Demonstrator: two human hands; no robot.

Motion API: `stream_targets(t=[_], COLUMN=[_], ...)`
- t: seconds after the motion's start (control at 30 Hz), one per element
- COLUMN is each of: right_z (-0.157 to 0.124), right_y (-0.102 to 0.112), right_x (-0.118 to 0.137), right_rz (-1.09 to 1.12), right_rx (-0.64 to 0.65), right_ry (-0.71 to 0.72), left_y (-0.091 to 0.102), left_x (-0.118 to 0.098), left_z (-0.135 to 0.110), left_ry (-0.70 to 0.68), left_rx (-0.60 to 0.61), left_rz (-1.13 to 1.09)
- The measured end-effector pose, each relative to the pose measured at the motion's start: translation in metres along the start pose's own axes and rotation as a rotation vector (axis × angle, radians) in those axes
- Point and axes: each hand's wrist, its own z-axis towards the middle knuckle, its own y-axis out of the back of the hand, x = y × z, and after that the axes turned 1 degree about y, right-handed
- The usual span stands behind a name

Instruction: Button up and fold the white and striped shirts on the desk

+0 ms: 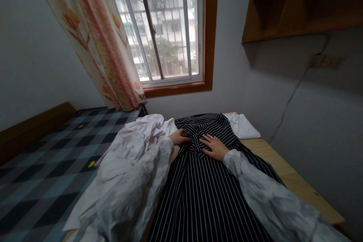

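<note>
A black dress with thin white stripes point(210, 196) lies spread lengthwise in front of me, its skirt running toward the bottom of the view. Its gathered waist lies between my two hands. At the left edge of that waist, my left hand point(178, 137) pinches the cloth between thumb and fingers. My right hand point(214, 147) rests flat on the waist, fingers spread, palm down. Crumpled white clothing point(138, 136) lies beside my left hand, partly covered by my loose pale sleeve.
The dress lies on a pale wooden table point(300, 181). A folded white cloth point(244, 125) is at its far right corner. On the left stands a bed with a checked cover point(56, 159). A curtain point(99, 38) hangs by the window, and a wooden shelf point(283, 26) juts from the right wall.
</note>
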Motion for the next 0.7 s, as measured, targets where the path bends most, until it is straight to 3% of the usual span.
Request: stream_targets(t=[0.2, 0.37, 0.57, 0.63, 0.7], right_z=[0.003, 0.009, 0.017, 0.019, 0.021], right_y=[-0.001, -0.006, 0.003, 0.007, 0.008], right_x=[-0.007, -0.015, -0.006, 0.004, 0.014], right_rz=[0.119, 0.298, 0.335, 0.259, 0.223], right_rx=[-0.146, -0.239, -0.324, -0.37, -0.322], right_ry=[0.034, -0.002, -0.16, -0.227, -0.286], left_y=[-0.042, -0.062, -0.045, -0.034, -0.024], left_x=[-0.033, -0.032, -0.011, -0.005, 0.001], left_z=[0.016, 0.019, 0.003, -0.003, -0.009], left_ry=[-0.02, -0.07, -0.104, -0.11, -0.078], left_rx=[0.137, 0.297, 0.409, 0.379, 0.292], left_rz=[-0.098, -0.255, -0.414, -0.347, -0.197])
